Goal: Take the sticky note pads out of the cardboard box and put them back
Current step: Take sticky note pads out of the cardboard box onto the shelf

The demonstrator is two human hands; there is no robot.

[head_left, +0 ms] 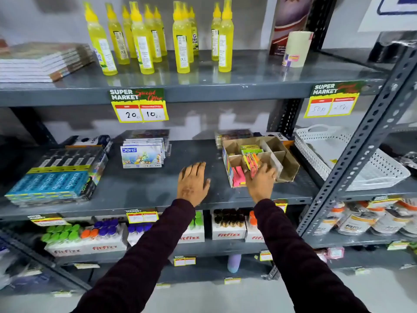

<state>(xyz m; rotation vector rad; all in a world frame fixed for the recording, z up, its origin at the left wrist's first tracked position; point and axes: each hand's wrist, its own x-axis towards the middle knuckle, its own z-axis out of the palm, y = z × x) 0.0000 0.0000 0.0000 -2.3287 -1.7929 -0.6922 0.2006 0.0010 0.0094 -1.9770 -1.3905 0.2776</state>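
I read "SUPER MARKET", "20" and "10" on a tag (139, 105). A box (142, 155) says "DOMS". White boxes (229, 233) say "fitfizz".

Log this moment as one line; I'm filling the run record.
left hand: flat on shelf, empty | right hand: gripping multicoloured pad in box | pink pad: in box

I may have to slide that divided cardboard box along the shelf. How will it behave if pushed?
The cardboard box looks thin-walled and open-topped, so it would probably flex rather than stay rigid. Several compartments look empty, so it is likely light and should slide easily on the smooth metal shelf. The upright sticky note pads may topple inside.
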